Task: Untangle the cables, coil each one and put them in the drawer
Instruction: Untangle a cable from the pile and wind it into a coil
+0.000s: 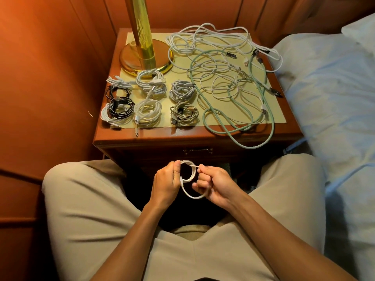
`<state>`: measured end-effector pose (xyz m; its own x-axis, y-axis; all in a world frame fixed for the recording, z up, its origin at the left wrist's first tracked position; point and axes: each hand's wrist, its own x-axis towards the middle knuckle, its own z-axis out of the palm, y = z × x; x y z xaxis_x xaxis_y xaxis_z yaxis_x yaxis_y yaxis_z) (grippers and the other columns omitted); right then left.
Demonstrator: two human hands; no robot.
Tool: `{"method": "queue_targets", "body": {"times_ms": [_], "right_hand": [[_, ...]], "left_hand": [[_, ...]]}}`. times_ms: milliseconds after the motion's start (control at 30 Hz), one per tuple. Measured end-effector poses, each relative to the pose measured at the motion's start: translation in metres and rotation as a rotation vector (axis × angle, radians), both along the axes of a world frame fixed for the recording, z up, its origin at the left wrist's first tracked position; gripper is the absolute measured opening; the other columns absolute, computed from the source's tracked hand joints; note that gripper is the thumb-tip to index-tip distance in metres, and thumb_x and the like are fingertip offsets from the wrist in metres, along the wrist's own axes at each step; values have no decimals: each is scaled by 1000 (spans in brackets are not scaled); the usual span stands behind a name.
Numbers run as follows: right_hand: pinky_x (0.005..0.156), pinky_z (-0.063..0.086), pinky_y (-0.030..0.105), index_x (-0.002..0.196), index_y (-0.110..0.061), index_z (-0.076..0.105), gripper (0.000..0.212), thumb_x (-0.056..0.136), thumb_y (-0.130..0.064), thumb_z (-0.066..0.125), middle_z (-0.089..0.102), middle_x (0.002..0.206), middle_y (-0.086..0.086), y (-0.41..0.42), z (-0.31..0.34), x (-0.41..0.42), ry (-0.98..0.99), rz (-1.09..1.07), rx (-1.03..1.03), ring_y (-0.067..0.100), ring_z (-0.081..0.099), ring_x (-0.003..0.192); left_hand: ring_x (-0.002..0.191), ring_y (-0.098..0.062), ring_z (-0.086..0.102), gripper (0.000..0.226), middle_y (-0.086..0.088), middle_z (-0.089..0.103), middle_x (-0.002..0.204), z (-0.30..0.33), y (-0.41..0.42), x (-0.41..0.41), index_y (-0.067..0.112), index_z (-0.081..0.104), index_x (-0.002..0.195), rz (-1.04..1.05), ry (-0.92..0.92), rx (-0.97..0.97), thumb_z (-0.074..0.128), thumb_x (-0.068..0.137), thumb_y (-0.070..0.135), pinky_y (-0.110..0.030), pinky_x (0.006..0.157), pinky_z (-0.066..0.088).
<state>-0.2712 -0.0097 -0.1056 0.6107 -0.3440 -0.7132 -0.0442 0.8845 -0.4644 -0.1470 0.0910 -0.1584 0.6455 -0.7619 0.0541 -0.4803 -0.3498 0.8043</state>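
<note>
The left hand (166,182) sits at lower centre of the frame with its fingers curled, thumb and forefinger pinching the top of a small white coil (189,175). The right hand (213,184) is just beside it, also curled, pinching the free strand that crosses the coil's top, while its lower fingers hook the bigger loop hanging beneath. Both hands hover between the person's knees, in front of the closed drawer (197,151) with its brass handle, near but not touching it. Above them in the frame stands the nightstand (203,136), its front edge close to the knees. To the right a bed (334,98) presses against the nightstand's side, and to the left a wooden wall panel hems it in, so the free room is the gap over the lap. On the left half of the top lie the finished coils (150,98), white, black and beige, set in rough rows; how many there are I cannot tell for sure where they overlap. A brass lamp base (146,57) stands behind them at upper centre. The right half is covered by the tangle (223,63) of loose white cables, with a green cable (233,110) looping through it and drooping over the front edge, well apart from the hands.
</note>
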Motion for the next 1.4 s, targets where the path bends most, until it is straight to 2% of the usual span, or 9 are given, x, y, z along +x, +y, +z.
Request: {"method": "queue_targets", "body": {"times_ms": [100, 233, 333, 467, 600, 767, 900, 1167, 1400], "right_hand": [[41, 32, 20, 87, -6, 61, 19, 101, -14, 52, 33, 46, -7, -2, -1, -1, 141, 151, -355, 5, 27, 38], [49, 41, 19, 94, -12, 71, 14, 99, -13, 57, 57, 59, -5, -3, -5, 0, 268, 297, -893, 5, 51, 52], [69, 52, 20, 90, -19, 71, 11, 95, -14, 63, 68, 81, -2, 4, -13, 0, 287, 272, -1062, 6, 64, 75], [70, 50, 17, 82, -21, 74, 13, 91, -13, 69, 70, 80, -2, 6, -19, -3, 341, 262, -1062, 3, 63, 73], [76, 60, 31, 91, -6, 73, 12, 95, -3, 62, 75, 82, 12, 14, -12, -4, 177, 153, -667, 20, 72, 77], [80, 59, 34, 107, -1, 69, 20, 101, -4, 51, 75, 98, 17, 21, -10, -3, 127, 88, -403, 25, 73, 91], [79, 58, 34, 111, 4, 66, 28, 104, -10, 44, 73, 100, 20, 28, -9, -1, 26, 0, -187, 25, 72, 92], [77, 52, 32, 115, -14, 66, 24, 100, -30, 55, 72, 98, 8, 29, -10, -1, 35, 42, -258, 16, 69, 90], [65, 54, 36, 124, -3, 57, 25, 99, -4, 50, 71, 84, 11, 23, -6, 1, -80, -59, -168, 21, 68, 75]], "left_hand": [[49, -8, 43, 41, 6, 47, 58, 4, -1, 0, 18, 47, 67, 80, 116, -9, 39, 106, 27, -34, 52, 36], [46, -6, 38, 46, 6, 42, 54, 13, -8, 3, 18, 47, 64, 188, 636, -122, 36, 108, 23, -25, 48, 31], [37, -7, 32, 45, 2, 38, 50, 17, -8, 5, 16, 45, 63, 269, 1066, -172, 34, 106, 20, -21, 43, 29], [32, -6, 28, 41, 1, 35, 46, 15, -1, 3, 16, 43, 65, 217, 1265, -179, 35, 105, 20, -21, 41, 31], [37, -8, 35, 43, 1, 43, 49, 20, -6, -6, 17, 44, 65, 182, 1122, -113, 34, 106, 25, -20, 42, 27], [63, -11, 56, 42, 5, 59, 66, 18, -2, -14, 16, 56, 70, 171, 335, 99, 37, 106, 21, -28, 58, 38], [72, -26, 62, 38, -3, 61, 73, 6, 0, -17, 17, 52, 73, 143, 81, 188, 34, 106, 25, -38, 65, 44], [61, -14, 56, 39, 4, 57, 66, 4, -4, -18, 21, 53, 72, 41, 74, 121, 35, 107, 24, -35, 60, 42], [52, -7, 50, 43, -5, 57, 64, 17, -3, -23, 1, 61, 87, -28, 795, 19, 32, 108, 25, -20, 48, 39]]}}
